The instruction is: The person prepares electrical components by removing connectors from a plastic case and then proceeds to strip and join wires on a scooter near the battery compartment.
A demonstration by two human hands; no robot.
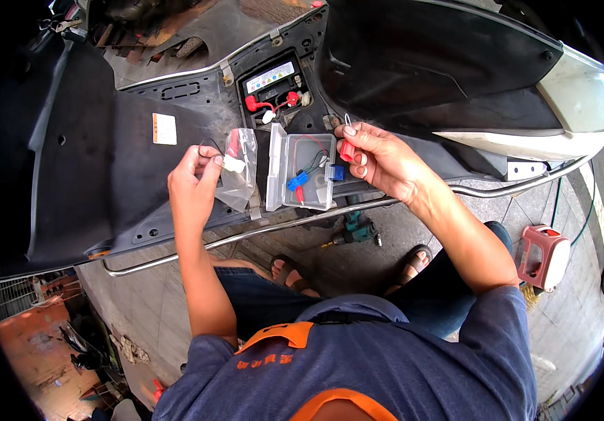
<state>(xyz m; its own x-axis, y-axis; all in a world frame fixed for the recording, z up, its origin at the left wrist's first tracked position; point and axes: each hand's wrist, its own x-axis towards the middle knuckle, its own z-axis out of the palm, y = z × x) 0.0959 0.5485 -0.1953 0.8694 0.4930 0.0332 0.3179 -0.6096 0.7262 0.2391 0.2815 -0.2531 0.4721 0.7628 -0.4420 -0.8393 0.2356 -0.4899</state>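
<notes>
My left hand pinches a dark wire at a small white plug connector. Just behind that plug lies a clear plastic bag with something red in it. Between my hands sits a clear plastic box, its lid folded back to the left. Inside it are thin wires, a blue connector and a red-sleeved terminal. A darker blue piece is at the box's right edge. My right hand is closed on a red plastic connector, and a thin wire loop shows above its fingers.
Under my hands stretches a scooter's black floorboard, with a battery and red-capped leads in its recess. A metal rail runs along the near edge. Below are a teal power drill and, to the right, a pink-and-white appliance.
</notes>
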